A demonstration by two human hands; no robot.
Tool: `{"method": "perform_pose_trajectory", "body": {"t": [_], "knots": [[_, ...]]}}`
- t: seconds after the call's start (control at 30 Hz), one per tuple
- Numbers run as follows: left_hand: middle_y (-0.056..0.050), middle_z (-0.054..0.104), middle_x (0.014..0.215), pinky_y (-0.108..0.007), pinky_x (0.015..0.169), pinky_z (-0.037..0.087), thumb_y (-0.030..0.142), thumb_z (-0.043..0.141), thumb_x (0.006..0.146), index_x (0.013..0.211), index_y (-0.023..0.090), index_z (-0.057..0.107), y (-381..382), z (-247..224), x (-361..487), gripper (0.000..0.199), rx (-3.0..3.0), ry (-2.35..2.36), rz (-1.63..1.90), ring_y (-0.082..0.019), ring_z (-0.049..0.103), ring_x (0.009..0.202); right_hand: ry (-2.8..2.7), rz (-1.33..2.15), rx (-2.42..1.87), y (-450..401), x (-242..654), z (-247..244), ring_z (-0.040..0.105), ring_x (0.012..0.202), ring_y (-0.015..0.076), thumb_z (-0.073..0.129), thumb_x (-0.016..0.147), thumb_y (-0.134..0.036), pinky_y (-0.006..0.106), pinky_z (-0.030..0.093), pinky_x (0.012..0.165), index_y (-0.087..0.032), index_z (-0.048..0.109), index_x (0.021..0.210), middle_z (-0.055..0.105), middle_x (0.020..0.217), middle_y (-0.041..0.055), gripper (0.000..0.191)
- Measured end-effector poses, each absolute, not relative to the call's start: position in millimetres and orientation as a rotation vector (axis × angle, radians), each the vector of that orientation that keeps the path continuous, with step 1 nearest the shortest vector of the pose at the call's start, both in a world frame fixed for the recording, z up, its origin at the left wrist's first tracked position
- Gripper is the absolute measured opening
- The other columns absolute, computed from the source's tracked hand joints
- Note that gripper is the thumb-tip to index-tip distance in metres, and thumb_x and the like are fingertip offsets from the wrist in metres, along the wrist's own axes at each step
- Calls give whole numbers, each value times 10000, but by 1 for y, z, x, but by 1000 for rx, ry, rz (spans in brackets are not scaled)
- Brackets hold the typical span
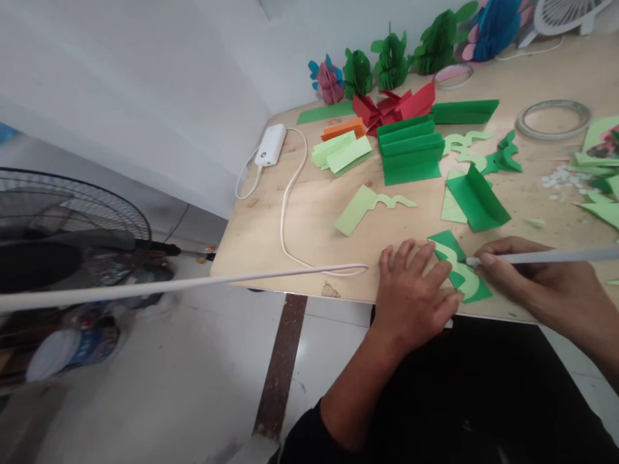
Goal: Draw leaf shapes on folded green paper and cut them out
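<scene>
A folded green paper with a pale green cut strip point(468, 289) lies near the front edge of the plywood table point(309, 222). The left hand point(413, 290) presses on it with fingers spread, while the right hand point(507, 270) pinches a white pen point(532, 258), its tip touching the paper. Beyond lies another folded green sheet point(476, 196).

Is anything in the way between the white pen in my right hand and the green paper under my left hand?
Nothing visible stands in the way. The tip of the white pen in the right hand is right at the green paper, which the left hand presses on the wooden table.
</scene>
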State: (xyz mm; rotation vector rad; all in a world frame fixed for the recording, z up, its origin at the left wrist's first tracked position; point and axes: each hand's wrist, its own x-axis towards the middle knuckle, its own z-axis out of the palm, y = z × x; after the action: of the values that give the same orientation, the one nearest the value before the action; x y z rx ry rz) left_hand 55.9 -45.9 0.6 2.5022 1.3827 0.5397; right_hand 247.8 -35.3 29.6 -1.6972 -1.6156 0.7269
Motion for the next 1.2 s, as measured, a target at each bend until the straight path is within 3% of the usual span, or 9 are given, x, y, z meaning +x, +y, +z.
{"method": "perform_pose_trajectory", "body": {"t": [0.17,0.37,0.8,1.2], "knots": [[-55,560,1435,-562,1134,280,471,540,920,1189,263,620,-45,1,56,350,2507,1391,535,-302,409,1365,-1632,784,-1678,-27,248,34,594,533,177,570,717,-733,298,438,463,-257,677,675,695,637,27,489],[-59,559,1436,-558,1127,290,467,535,919,1180,256,622,-46,1,56,347,2511,1391,534,-304,412,1363,-1621,760,-1658,-31,249,32,605,560,173,607,737,-649,294,460,500,-253,693,695,711,672,27,408],[-52,559,1437,-560,1122,297,466,548,916,1167,248,619,-46,-1,57,340,2518,1396,549,-301,410,1366,-1607,705,-1748,-48,254,26,549,493,149,593,761,-659,283,407,452,-249,690,746,667,618,6,422],[-63,562,1434,-560,1131,292,473,555,911,1174,249,623,-46,-1,57,352,2511,1390,542,-308,414,1360,-1585,580,-1781,-60,254,25,668,669,232,580,745,-682,360,529,609,-266,702,766,748,772,45,434]]}}
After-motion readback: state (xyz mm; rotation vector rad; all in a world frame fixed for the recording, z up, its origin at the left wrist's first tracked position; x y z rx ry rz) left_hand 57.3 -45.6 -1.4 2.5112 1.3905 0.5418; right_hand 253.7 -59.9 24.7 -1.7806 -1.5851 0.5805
